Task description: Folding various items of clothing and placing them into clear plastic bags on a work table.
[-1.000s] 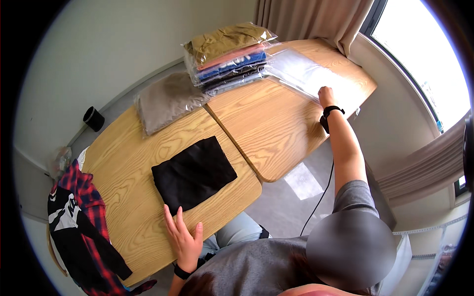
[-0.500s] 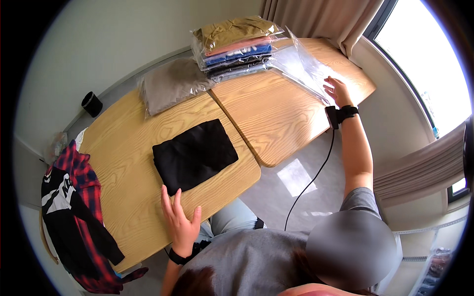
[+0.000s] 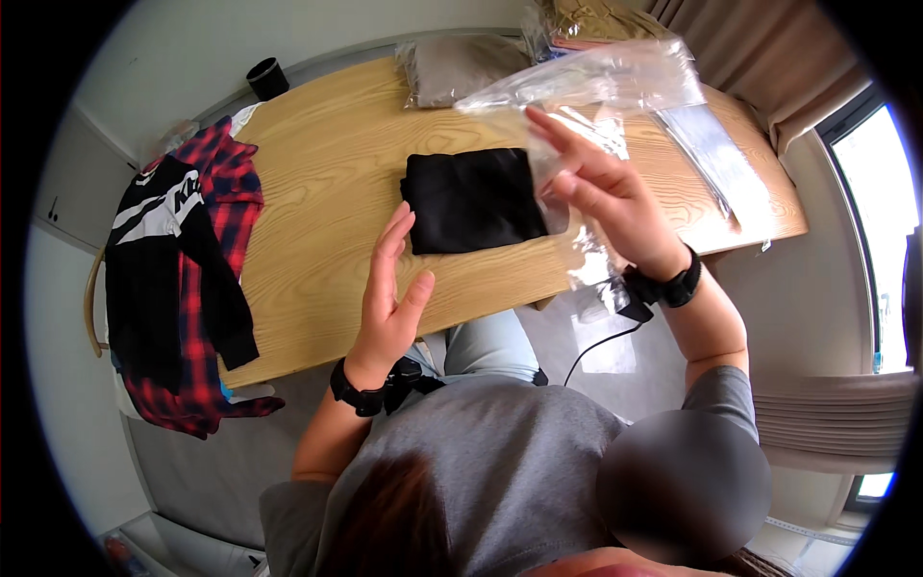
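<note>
A folded black garment (image 3: pixel 471 207) lies flat on the wooden table in front of me. My left hand (image 3: pixel 386 317) is raised beside its left near corner, fingers stretched out and thumb apart, with nothing in it. From my right hand (image 3: pixel 620 202) hangs a clear plastic bag (image 3: pixel 615 82), pinched between thumb and fingers. The bag spreads out above the table and part of it drapes down past the garment's right end, covering that edge with see-through film. Both wrists wear black bands.
More flat clear bags (image 3: pixel 716 159) lie on the table's right part. Farther back are a bagged grey-brown garment (image 3: pixel 466 69) and a stack of bagged clothes (image 3: pixel 601 21). A black-and-white top (image 3: pixel 149 260) and a red plaid shirt (image 3: pixel 226 178) hang at the left. A black bin (image 3: pixel 267 79) stands behind.
My right hand has come in from the bags at the right, bringing a clear bag over beside the black garment. My left hand stays open near the garment. The view has shifted.
</note>
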A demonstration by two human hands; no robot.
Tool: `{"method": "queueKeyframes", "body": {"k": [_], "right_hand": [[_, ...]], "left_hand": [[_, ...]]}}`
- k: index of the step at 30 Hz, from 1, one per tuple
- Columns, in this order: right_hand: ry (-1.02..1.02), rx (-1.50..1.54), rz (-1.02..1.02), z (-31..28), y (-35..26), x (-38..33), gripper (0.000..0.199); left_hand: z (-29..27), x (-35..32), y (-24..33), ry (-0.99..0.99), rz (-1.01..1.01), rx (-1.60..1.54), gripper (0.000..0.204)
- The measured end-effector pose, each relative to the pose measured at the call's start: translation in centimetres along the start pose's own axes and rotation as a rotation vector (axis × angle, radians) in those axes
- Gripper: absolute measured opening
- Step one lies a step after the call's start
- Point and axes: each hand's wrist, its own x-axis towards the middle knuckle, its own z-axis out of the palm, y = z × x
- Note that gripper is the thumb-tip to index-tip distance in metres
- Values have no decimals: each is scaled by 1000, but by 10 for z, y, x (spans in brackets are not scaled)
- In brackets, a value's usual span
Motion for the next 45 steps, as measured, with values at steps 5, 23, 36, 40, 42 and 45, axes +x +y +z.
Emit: {"method": "queueKeyframes", "body": {"k": [5, 23, 36, 40, 42, 45], "right_hand": [[-343, 23, -44, 91, 41, 27, 14], [-288, -768, 393, -24, 118, 98, 63], [-604, -937, 561, -23, 139, 127, 72], [-582, -1004, 561, -16, 130, 124, 63], [-591, -997, 591, -12, 118, 117, 61], [-530, -888, 642, -23, 125, 97, 54]], "left_hand": [[-35, -1, 3, 122, -56, -336, 44], [-164, -66, -40, 501, -574, -85, 48], [-179, -99, -61, 476, -633, -24, 51], [-178, -97, -60, 476, -663, -6, 51], [-176, -94, -60, 480, -685, 21, 51], [-175, -87, -61, 458, -688, 21, 52]]}}
